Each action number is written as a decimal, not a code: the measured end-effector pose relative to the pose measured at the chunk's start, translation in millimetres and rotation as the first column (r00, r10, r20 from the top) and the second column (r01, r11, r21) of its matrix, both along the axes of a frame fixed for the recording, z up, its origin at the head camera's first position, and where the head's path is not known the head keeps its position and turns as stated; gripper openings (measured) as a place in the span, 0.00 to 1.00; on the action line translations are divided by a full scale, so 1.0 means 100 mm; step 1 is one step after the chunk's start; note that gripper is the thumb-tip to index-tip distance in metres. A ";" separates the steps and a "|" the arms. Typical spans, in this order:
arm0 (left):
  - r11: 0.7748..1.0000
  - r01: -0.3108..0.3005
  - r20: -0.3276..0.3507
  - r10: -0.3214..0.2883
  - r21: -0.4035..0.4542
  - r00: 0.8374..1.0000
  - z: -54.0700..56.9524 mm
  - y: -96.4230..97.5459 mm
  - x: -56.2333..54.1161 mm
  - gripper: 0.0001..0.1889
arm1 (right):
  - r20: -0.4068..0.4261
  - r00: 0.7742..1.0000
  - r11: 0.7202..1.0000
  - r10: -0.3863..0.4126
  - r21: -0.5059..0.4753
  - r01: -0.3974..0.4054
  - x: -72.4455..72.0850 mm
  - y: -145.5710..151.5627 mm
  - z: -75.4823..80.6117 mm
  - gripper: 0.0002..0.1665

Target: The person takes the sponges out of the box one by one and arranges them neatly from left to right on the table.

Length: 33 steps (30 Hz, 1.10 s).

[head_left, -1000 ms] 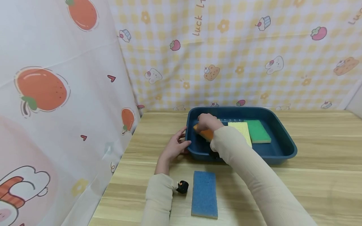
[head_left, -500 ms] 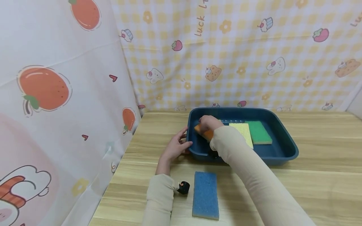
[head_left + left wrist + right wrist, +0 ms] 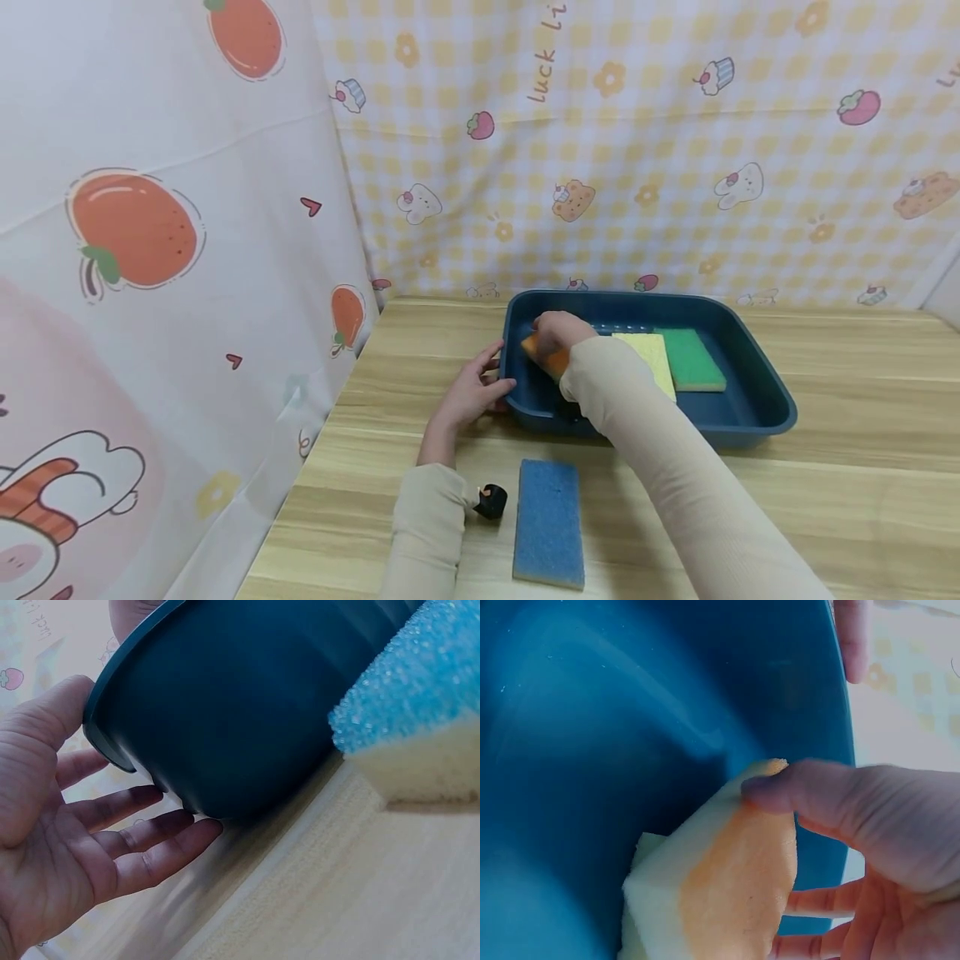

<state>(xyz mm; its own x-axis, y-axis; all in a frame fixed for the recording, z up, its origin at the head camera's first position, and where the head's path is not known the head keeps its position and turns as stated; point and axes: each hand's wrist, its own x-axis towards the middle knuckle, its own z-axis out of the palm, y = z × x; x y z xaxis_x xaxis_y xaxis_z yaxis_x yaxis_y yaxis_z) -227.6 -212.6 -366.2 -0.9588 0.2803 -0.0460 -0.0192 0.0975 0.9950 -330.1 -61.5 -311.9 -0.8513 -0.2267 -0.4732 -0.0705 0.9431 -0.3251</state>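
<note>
A dark blue plastic basin [image 3: 742, 421] stands on the table. My right hand [image 3: 564, 332] reaches inside its left end and pinches an orange sponge [image 3: 739, 881] with a pale underside. Thumb and fingers hold the sponge by its edge, and it is tilted. My left hand [image 3: 467, 393] touches the basin's left wall from outside, its thumb at the rim and its fingers fairly straight in the left wrist view. A yellow sponge [image 3: 652, 354], partly behind the right sleeve, and a green sponge [image 3: 693, 360] lie in the basin. A blue sponge [image 3: 549, 523] lies on the table in front.
The wood-grain table [image 3: 862, 500] extends to the right of the basin. A yellow checked cloth [image 3: 637, 150] hangs behind, and a white printed cloth [image 3: 247, 292] at the left. A small black object [image 3: 491, 502] sits at the left wrist, near the blue sponge.
The head view has shifted, so the scene lies slightly further right and lower. Both hands keep their places: the right on the orange sponge, the left at the basin's side.
</note>
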 end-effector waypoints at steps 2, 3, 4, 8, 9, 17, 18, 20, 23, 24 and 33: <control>1.000 -0.001 -0.006 0.001 0.000 1.000 0.00 0.00 0.00 0.35 | -0.010 1.000 1.000 0.008 -0.001 -0.008 0.03 -0.01 0.02 0.38; 1.000 -0.002 -0.006 0.002 0.000 1.000 0.00 0.00 0.00 0.35 | -0.015 1.000 1.000 0.010 0.000 -0.010 0.04 -0.01 0.03 0.38; 1.000 -0.001 -0.005 0.001 0.000 1.000 0.00 0.00 0.01 0.35 | -0.015 1.000 1.000 0.003 -0.005 -0.003 0.06 -0.01 0.04 0.39; 1.000 -0.003 0.005 0.003 -0.004 1.000 -0.01 0.01 0.00 0.35 | -0.009 0.999 0.998 -0.052 -0.023 0.051 0.11 0.02 0.07 0.40; 1.000 -0.004 0.004 0.004 -0.005 1.000 -0.01 0.02 0.00 0.35 | -0.009 0.998 0.998 -0.062 -0.020 0.062 0.11 0.03 0.08 0.40; 0.999 -0.030 -0.013 0.030 -0.012 0.999 -0.19 0.00 -0.12 0.35 | -0.033 0.996 0.997 -0.082 0.000 0.082 0.14 0.17 0.23 0.34; 0.999 -0.037 -0.015 0.037 -0.014 0.999 -0.22 -0.01 -0.14 0.35 | -0.048 0.996 0.997 -0.071 0.010 0.071 0.15 0.19 0.25 0.34; 0.999 -0.048 -0.019 0.048 -0.019 0.999 -0.26 -0.01 -0.16 0.35 | -0.065 0.996 0.997 -0.065 0.027 0.067 0.18 0.25 0.28 0.33; 0.998 -0.055 -0.028 0.055 -0.021 0.998 -0.29 -0.01 -0.18 0.35 | -0.086 0.995 0.997 -0.045 0.061 0.050 0.22 0.33 0.33 0.31; 0.998 -0.057 -0.033 0.056 -0.019 0.998 -0.29 -0.01 -0.18 0.35 | -0.093 0.995 0.996 -0.043 0.070 0.050 0.24 0.36 0.35 0.30; 0.998 -0.061 -0.037 0.060 -0.011 0.998 -0.30 0.02 -0.19 0.34 | -0.176 0.983 0.992 -0.045 0.109 0.065 0.44 0.53 0.43 0.45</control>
